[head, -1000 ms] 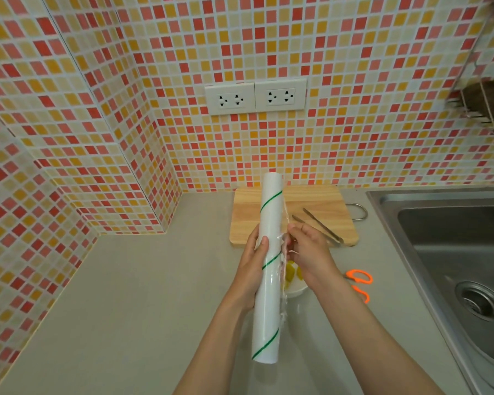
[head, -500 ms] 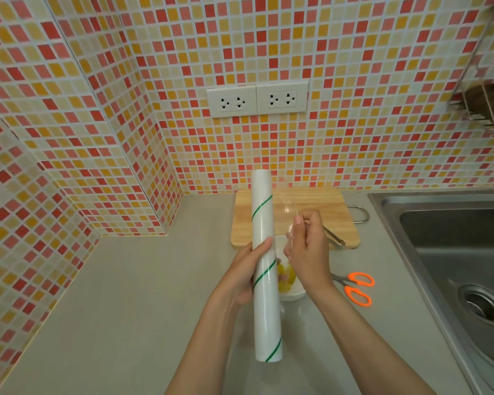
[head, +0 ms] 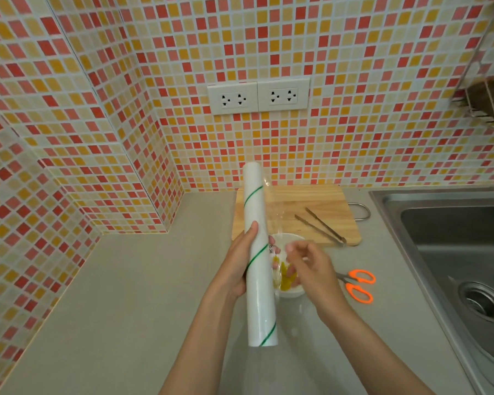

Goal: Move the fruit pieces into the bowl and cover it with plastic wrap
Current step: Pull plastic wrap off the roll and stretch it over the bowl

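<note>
Since a moment ago my right hand (head: 311, 269) has dropped from up by the film's edge to just over the white bowl (head: 290, 292), its fingers loosely curled and blurred; whether it pinches the clear film I cannot tell. My left hand (head: 237, 269) grips the plastic wrap roll (head: 258, 252) upright, a strip of film hanging off its right side. Yellow fruit pieces (head: 285, 276) lie in the bowl on the worktop (head: 126, 295), near the cutting board (head: 305, 212), tongs (head: 321, 225) and orange scissors (head: 358, 285).
</note>
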Available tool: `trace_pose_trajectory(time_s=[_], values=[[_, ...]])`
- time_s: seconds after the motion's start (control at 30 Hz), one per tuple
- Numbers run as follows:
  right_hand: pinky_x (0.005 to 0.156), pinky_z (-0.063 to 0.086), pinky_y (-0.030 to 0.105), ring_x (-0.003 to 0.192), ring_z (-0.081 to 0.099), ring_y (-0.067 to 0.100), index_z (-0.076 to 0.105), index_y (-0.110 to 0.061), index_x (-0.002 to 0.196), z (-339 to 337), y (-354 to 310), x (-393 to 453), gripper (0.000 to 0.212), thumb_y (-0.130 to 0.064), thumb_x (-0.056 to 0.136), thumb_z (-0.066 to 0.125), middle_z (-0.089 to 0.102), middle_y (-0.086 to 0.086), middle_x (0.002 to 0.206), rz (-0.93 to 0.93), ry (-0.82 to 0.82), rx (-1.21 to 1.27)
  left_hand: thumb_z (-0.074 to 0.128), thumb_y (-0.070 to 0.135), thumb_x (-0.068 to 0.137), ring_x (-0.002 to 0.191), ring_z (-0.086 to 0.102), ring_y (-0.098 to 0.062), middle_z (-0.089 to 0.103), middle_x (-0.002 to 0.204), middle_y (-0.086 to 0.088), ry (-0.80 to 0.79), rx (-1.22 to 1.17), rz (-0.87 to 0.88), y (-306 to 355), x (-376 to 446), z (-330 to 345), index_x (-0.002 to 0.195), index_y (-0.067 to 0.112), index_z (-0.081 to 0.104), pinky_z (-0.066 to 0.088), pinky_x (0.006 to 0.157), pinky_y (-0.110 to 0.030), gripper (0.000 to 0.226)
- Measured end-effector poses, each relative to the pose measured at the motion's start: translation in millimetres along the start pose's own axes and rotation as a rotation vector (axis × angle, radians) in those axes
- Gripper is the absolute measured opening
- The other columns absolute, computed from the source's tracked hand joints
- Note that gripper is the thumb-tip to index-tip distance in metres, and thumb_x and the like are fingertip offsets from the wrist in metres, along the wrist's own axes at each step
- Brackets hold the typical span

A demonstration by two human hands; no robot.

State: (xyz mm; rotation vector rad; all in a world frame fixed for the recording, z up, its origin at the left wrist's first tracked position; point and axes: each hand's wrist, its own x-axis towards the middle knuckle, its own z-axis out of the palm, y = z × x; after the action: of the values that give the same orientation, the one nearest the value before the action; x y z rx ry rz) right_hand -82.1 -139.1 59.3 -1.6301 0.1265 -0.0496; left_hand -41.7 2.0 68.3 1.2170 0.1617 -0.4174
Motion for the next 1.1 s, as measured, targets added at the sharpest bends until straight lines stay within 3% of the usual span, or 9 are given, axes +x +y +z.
trace_pose_trajectory(time_s=[0.13, 0.23, 0.37, 0.43, 0.57, 0.7, 0.83, 0.97, 1.1], values=[[0.045, 0.043, 0.025, 0.049, 0.058, 0.015, 0.056, -0.005, 0.078, 11, 10, -29, 0.024, -0.027, 0.085, 0.065, 0.062, 0.004, 0.059, 0.144, -0.363, 0.014, 0.050, 0.049, 0.088, 0.063, 0.063, -0.016, 0.068, 0.069, -0.001, -0.006, -0.016, 0.038, 9, 2, -5, 0.094, 0.007, 0.060, 0.054, 0.051, -0.027, 0.044], [0.049, 0.045, 0.025, 0.049, 0.058, 0.015, 0.052, -0.004, 0.079, 11, 6, -30, 0.022, -0.021, 0.086, 0.064, 0.061, 0.003, 0.059, 0.148, -0.406, 0.043, 0.053, 0.047, 0.086, 0.068, 0.067, -0.015, 0.067, 0.071, 0.000, 0.003, -0.056, 0.068, 11, 1, -9, 0.101, 0.008, 0.058, 0.054, 0.051, -0.027, 0.043], [0.055, 0.049, 0.025, 0.055, 0.060, 0.016, 0.053, -0.002, 0.084, 11, 3, -28, 0.014, -0.013, 0.091, 0.056, 0.063, 0.003, 0.064, 0.130, -0.516, 0.091, 0.057, 0.054, 0.074, 0.072, 0.069, -0.016, 0.069, 0.066, 0.001, -0.022, -0.094, 0.065, 13, -3, -17, 0.069, 0.021, 0.075, 0.053, 0.050, -0.025, 0.039], [0.057, 0.049, 0.025, 0.057, 0.060, 0.016, 0.052, -0.002, 0.084, 12, 3, -28, 0.012, -0.011, 0.093, 0.053, 0.064, 0.003, 0.067, 0.118, -0.538, 0.092, 0.056, 0.057, 0.072, 0.074, 0.071, -0.017, 0.072, 0.069, -0.001, -0.017, -0.084, 0.059, 14, -3, -20, 0.064, 0.021, 0.076, 0.054, 0.052, -0.025, 0.042], [0.057, 0.049, 0.025, 0.057, 0.061, 0.018, 0.053, -0.003, 0.078, 3, 2, -22, 0.015, -0.008, 0.092, 0.054, 0.066, 0.006, 0.064, 0.124, -0.505, 0.098, 0.062, 0.058, 0.069, 0.079, 0.072, -0.025, 0.069, 0.084, -0.013, 0.028, -0.109, 0.074, 16, -3, -30, 0.087, 0.007, 0.066, 0.057, 0.053, -0.028, 0.054], [0.060, 0.051, 0.027, 0.060, 0.062, 0.019, 0.055, -0.007, 0.072, -19, -4, -14, 0.018, -0.008, 0.089, 0.056, 0.066, 0.014, 0.068, 0.125, -0.521, 0.149, 0.061, 0.052, 0.078, 0.093, 0.064, -0.036, 0.066, 0.073, -0.006, 0.073, -0.010, 0.160, 15, -2, -37, 0.090, 0.006, 0.058, 0.055, 0.055, -0.033, 0.048], [0.067, 0.051, 0.025, 0.073, 0.065, 0.017, 0.063, -0.012, 0.076, -31, -9, -8, 0.013, -0.018, 0.088, 0.060, 0.070, 0.007, 0.078, 0.149, -0.684, -0.025, 0.063, 0.049, 0.078, 0.068, 0.071, -0.025, 0.068, 0.078, -0.012, 0.044, 0.048, 0.143, 15, -5, -30, 0.101, 0.004, 0.056, 0.054, 0.049, -0.029, 0.051], [0.067, 0.054, 0.028, 0.079, 0.067, 0.015, 0.066, -0.014, 0.104, -14, -23, 13, 0.039, -0.041, 0.075, 0.063, 0.068, 0.002, 0.097, 0.187, -0.430, 0.081, 0.067, 0.043, 0.077, 0.062, 0.069, -0.023, 0.067, 0.076, -0.007, 0.012, 0.030, 0.102, 14, -7, -24, 0.105, 0.005, 0.055, 0.052, 0.045, -0.027, 0.049], [0.052, 0.052, 0.026, 0.062, 0.065, 0.016, 0.067, -0.011, 0.088, 17, -38, 36, 0.026, -0.034, 0.090, 0.057, 0.067, 0.001, 0.070, 0.240, -0.255, 0.260, 0.065, 0.041, 0.080, 0.056, 0.065, -0.019, 0.067, 0.064, 0.001, 0.004, 0.067, 0.089, 10, -10, -19, 0.101, 0.010, 0.057, 0.054, 0.046, -0.027, 0.038]])
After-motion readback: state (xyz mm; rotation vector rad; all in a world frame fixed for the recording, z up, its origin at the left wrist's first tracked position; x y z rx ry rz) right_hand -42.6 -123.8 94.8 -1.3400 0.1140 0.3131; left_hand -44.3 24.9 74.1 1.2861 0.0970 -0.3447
